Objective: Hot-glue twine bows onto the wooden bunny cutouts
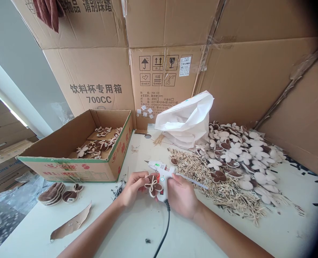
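Between the fingers of my left hand [134, 188] is a brown flower-shaped felt piece [153, 185] with a beige cord bow on it. My right hand [182, 195] is wrapped round the handle of a white glue gun [162, 171], whose nozzle points to the upper left. The felt piece is in front of the gun's body, close to the handle. From the bottom of the handle a black cable runs down toward the front edge. A clear glue stick sticks out behind the gun, to the right.
An open cardboard box [75, 170] with small bow pieces stands at the left. Brown felt pieces [51, 193] and a torn cardboard strip [71, 223] lie before it. Cord bows [228, 190], felt flowers [255, 154] and a white bag [185, 118] are at the right.
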A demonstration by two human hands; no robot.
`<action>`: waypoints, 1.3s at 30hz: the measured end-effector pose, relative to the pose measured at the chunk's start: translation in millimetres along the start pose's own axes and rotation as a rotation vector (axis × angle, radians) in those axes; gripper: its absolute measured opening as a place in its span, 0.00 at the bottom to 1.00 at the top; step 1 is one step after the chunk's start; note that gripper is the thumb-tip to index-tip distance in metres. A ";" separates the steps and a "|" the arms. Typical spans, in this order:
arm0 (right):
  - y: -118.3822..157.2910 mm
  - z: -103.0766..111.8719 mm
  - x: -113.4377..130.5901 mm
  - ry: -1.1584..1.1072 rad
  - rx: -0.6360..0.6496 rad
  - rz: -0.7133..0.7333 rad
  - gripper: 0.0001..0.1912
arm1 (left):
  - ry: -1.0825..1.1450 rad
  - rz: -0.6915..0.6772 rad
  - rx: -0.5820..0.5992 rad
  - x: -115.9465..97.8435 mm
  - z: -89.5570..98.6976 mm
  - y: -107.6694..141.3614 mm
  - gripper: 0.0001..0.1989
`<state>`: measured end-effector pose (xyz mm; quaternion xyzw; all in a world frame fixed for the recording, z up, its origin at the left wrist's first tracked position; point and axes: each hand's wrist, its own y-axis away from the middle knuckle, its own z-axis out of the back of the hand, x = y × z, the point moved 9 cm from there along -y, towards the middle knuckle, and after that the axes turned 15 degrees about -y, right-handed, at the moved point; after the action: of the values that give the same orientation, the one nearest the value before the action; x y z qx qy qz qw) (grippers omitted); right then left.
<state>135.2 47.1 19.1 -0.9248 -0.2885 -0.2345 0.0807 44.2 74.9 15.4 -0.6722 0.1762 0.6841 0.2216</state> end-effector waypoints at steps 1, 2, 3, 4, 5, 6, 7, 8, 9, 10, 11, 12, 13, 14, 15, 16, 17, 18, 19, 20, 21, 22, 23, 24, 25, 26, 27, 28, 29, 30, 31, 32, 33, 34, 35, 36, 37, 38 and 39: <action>-0.1 -0.3 0.1 0.006 0.002 0.002 0.25 | -0.016 -0.002 -0.006 0.5 0.7 0.1 0.16; -0.1 -0.3 0.1 0.009 0.007 0.004 0.24 | -0.029 -0.002 -0.012 1.0 1.4 0.1 0.17; -0.2 0.1 -0.1 0.013 0.014 0.004 0.24 | -0.037 0.000 -0.015 1.5 1.9 0.1 0.18; -0.3 1.2 -0.5 0.017 0.018 0.004 0.23 | -0.042 0.003 -0.018 1.9 2.3 0.1 0.19; -0.3 3.0 -0.8 0.021 0.018 0.005 0.22 | -0.044 0.007 -0.020 2.3 2.6 -0.1 0.20; -0.3 5.7 -0.9 0.026 0.010 0.009 0.21 | -0.049 0.010 -0.023 2.5 3.0 -0.3 0.21; -0.2 8.9 -0.8 0.033 -0.004 0.016 0.20 | -0.059 0.011 -0.026 2.3 3.5 -0.5 0.21; 0.0 12.2 -0.5 0.043 -0.023 0.024 0.19 | -0.073 0.010 -0.031 1.8 4.0 -0.8 0.21; 0.3 15.4 -0.1 0.056 -0.043 0.033 0.19 | -0.090 0.009 -0.036 1.5 4.4 -1.0 0.22; 0.8 18.0 0.3 0.072 -0.063 0.042 0.18 | -0.108 0.009 -0.039 1.2 4.7 -1.2 0.22; 1.3 20.0 0.7 0.091 -0.080 0.050 0.18 | -0.128 0.010 -0.044 1.1 5.0 -1.3 0.23; 1.8 21.5 1.1 0.110 -0.097 0.058 0.17 | -0.147 0.011 -0.050 1.1 5.5 -1.4 0.23; 2.4 22.9 1.5 0.126 -0.116 0.066 0.16 | -0.166 0.011 -0.059 1.2 6.3 -1.5 0.23; 2.9 24.0 2.3 0.141 -0.137 0.077 0.14 | -0.182 0.011 -0.069 1.4 7.2 -1.5 0.23; 3.4 25.0 3.1 0.156 -0.158 0.088 0.13 | -0.194 0.008 -0.076 1.6 7.9 -1.5 0.23; 3.7 25.6 3.7 0.171 -0.176 0.096 0.12 | -0.200 0.004 -0.079 1.6 8.4 -1.5 0.23; 3.8 25.7 4.1 0.187 -0.188 0.101 0.12 | -0.203 -0.002 -0.078 1.7 8.7 -1.5 0.23; 3.8 25.7 4.4 0.203 -0.198 0.106 0.12 | -0.209 -0.007 -0.076 1.8 9.0 -1.5 0.23; 3.7 25.8 4.8 0.220 -0.206 0.111 0.12 | -0.220 -0.011 -0.074 2.1 9.3 -1.5 0.24; 3.6 26.0 5.1 0.235 -0.214 0.116 0.12 | -0.236 -0.014 -0.074 2.5 9.9 -1.4 0.24; 3.5 26.6 5.4 0.248 -0.222 0.121 0.12 | -0.253 -0.016 -0.080 3.0 11.0 -1.3 0.25; 3.6 27.4 5.7 0.258 -0.231 0.127 0.12 | -0.267 -0.017 -0.087 3.7 12.2 -1.2 0.26; 3.7 28.3 5.9 0.266 -0.239 0.132 0.12 | -0.271 -0.018 -0.091 4.5 13.2 -1.1 0.26; 3.7 28.9 5.8 0.274 -0.242 0.133 0.11 | -0.266 -0.018 -0.093 5.2 13.9 -1.0 0.27; 3.7 29.2 5.5 0.281 -0.241 0.133 0.11 | -0.255 -0.017 -0.094 5.9 14.2 -0.8 0.27; 3.8 29.4 5.2 0.286 -0.240 0.132 0.11 | -0.244 -0.015 -0.095 6.4 14.4 -0.7 0.27; 3.9 29.7 5.0 0.289 -0.239 0.132 0.11 | -0.238 -0.012 -0.098 6.5 14.6 -0.6 0.27; 4.0 29.9 4.8 0.291 -0.239 0.131 0.11 | -0.238 -0.010 -0.102 6.2 14.6 -0.4 0.27; 4.1 30.2 4.6 0.293 -0.241 0.130 0.11 | -0.237 -0.008 -0.100 5.6 13.9 -0.3 0.26; 4.3 30.6 4.6 0.293 -0.245 0.129 0.11 | -0.233 -0.006 -0.088 5.0 12.1 -0.4 0.26; 4.4 31.0 4.4 0.292 -0.249 0.128 0.11 | -0.226 -0.005 -0.070 4.4 9.7 -0.5 0.25; 4.5 31.3 4.3 0.292 -0.252 0.125 0.12 | -0.216 -0.005 -0.051 3.7 7.2 -0.6 0.24; 4.5 31.4 4.1 0.292 -0.254 0.122 0.12 | -0.206 -0.006 -0.037 3.1 5.1 -0.8 0.24; 4.4 31.4 4.1 0.294 -0.255 0.120 0.12 | -0.197 -0.008 -0.029 2.5 3.6 -1.1 0.24; 4.4 31.2 4.2 0.298 -0.255 0.119 0.12 | -0.190 -0.011 -0.031 1.8 3.0 -1.3 0.24; 4.3 30.9 4.4 0.305 -0.254 0.119 0.12 | -0.179 -0.014 -0.031 1.0 2.2 -1.7 0.24; 4.2 30.5 4.7 0.313 -0.252 0.119 0.11 | -0.161 -0.017 -0.022 0.1 0.7 -2.1 0.23; 4.2 30.3 5.0 0.320 -0.252 0.119 0.11 | -0.137 -0.022 -0.005 -1.0 -1.7 -2.5 0.23; 4.2 30.2 5.1 0.324 -0.252 0.118 0.11 | -0.110 -0.030 0.017 -2.6 -4.4 -2.8 0.23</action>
<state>152.9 54.8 -5.0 -0.8930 -0.1857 -0.4093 0.0235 49.4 74.7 18.0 -0.6341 0.1594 0.7153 0.2468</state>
